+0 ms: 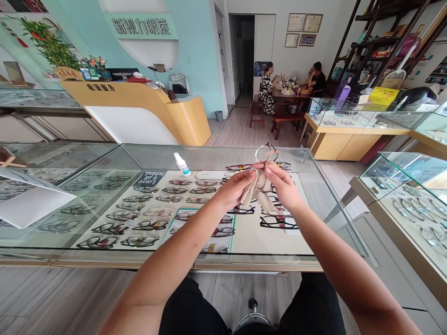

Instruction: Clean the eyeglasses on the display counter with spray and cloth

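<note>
Above the glass counter, my two hands meet around a pair of round, thin-rimmed eyeglasses [257, 153] and a beige cloth [248, 191]. My left hand [234, 187] is closed on the cloth, its thumb and fingers pinching it beside the frame. Closed as well, my right hand [283, 186] grips the eyeglasses near their middle. One lens stands up above my fingertips; the other part hangs lower, against the cloth. Part of the frame is hidden by my fingers. A white spray bottle [182, 164] with a blue label stands on the glass, left of my hands.
Rows of eyeglass frames [168, 198] lie inside the glass display counter [167, 259] beneath my arms. At the left is a white panel [31, 197]. Another display case [394, 204] stands to the right. Two people sit at a table [282, 93] at the back.
</note>
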A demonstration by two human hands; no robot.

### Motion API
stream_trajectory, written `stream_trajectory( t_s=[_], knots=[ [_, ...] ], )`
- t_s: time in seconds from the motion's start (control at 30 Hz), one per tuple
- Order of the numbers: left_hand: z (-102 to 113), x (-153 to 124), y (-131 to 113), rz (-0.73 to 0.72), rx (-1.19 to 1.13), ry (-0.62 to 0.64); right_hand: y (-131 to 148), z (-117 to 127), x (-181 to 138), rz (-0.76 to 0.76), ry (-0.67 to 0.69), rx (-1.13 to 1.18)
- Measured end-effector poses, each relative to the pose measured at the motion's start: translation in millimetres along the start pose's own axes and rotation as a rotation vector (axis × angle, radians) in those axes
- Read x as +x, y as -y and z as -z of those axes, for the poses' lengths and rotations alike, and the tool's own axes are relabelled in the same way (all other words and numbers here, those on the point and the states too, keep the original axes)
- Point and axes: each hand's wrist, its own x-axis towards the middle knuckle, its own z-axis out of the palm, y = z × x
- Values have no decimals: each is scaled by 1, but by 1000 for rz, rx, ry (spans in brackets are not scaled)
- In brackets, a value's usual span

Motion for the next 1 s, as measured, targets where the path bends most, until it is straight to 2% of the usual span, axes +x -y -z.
stream_trajectory(
  t_s=[0.37,0.57,0.73,1.0],
  knots=[
    [1,2,8,-8,-93,-82,0,-6,0,96,-15,-62],
    [-3,2,10,-16,-84,-52,2,-7,-1,92,1,-13],
    [-3,1,13,-20,-26,-40,3,-6,-4,28,23,-19],
    [-5,-3,11,-4,-8,-17,3,-6,-5,59,-3,-54]
  ],
)
